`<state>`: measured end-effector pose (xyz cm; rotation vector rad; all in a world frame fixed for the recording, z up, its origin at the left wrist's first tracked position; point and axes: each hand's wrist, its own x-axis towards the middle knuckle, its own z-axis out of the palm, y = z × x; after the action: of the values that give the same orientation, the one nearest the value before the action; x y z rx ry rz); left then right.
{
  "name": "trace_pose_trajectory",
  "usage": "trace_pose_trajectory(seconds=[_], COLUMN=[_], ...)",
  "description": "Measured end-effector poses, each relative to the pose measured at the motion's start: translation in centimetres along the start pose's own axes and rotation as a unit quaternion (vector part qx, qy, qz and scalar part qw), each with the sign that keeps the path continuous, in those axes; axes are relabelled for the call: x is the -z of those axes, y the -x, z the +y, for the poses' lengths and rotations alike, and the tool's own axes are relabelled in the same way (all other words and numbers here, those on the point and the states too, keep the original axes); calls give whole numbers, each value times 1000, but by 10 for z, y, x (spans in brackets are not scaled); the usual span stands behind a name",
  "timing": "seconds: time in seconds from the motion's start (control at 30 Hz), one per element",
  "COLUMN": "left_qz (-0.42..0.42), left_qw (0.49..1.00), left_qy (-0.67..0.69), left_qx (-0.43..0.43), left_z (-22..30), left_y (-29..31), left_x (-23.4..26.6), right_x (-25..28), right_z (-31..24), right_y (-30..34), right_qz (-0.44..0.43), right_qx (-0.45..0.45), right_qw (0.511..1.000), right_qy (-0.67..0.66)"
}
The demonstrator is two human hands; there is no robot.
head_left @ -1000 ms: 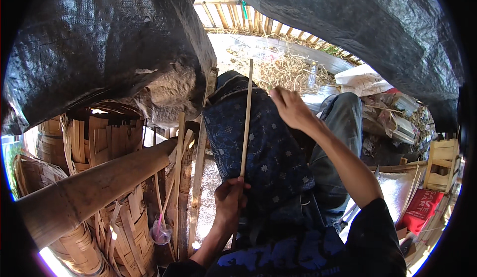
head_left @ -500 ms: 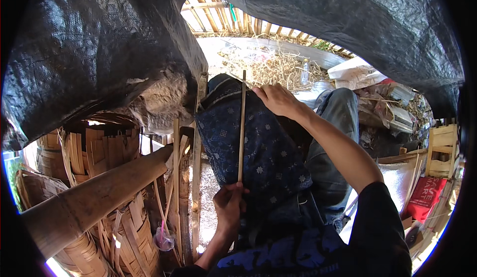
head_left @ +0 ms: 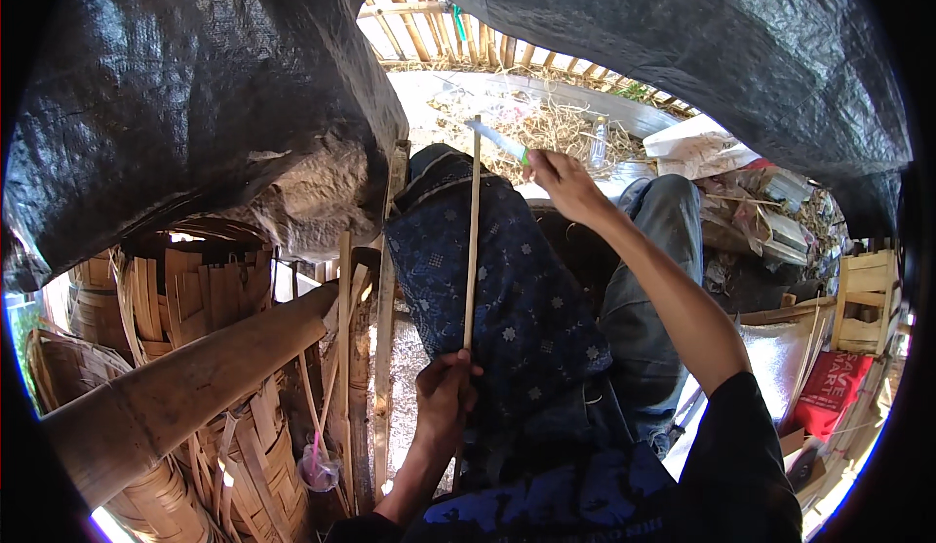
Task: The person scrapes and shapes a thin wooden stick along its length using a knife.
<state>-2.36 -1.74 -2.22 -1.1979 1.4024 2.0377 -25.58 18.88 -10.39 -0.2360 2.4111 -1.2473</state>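
A thin bamboo strip (head_left: 472, 241) stands almost upright over my lap, which is covered by a dark blue patterned cloth (head_left: 526, 299). My left hand (head_left: 444, 392) grips the strip's lower end. My right hand (head_left: 565, 184) is stretched out by the strip's top end. It is closed on a small knife (head_left: 499, 139) with a pale blade and a green handle, and the blade lies across the strip's tip. My right leg in jeans (head_left: 653, 280) lies beside the cloth.
A thick bamboo pole (head_left: 185, 387) slants across the left, over woven bamboo baskets (head_left: 185, 299). Black tarpaulin (head_left: 195, 85) hangs overhead. Ahead lie a heap of straw (head_left: 546, 129) and a plastic bottle (head_left: 599, 141). On the right are a wooden crate (head_left: 863, 299) and a red bag (head_left: 829, 392).
My right hand has slid up along the strip, away from me, to its top end, and the knife blade now shows there. My left hand still holds the lower end.
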Motion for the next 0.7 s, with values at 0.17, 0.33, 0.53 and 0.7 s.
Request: trace_pose_trajectory(seconds=[0.17, 0.33, 0.53, 0.7], left_qz=[7, 38, 40, 37], left_qw=[998, 996, 995, 994], left_qy=[-49, -66, -82, -90], left_qx=[-28, -48, -36, -41], left_z=[-3, -6, -1, -4], left_y=[1, 3, 4, 1], left_x=[-8, -7, -10, -11], right_x=[5, -2, -9, 1], right_z=[10, 4, -10, -4], right_y=[-20, -15, 18, -2], right_qz=[98, -17, -106, 110], right_qx=[5, 12, 78, 127], right_qw=[994, 997, 991, 983], right_qy=[48, 73, 33, 78])
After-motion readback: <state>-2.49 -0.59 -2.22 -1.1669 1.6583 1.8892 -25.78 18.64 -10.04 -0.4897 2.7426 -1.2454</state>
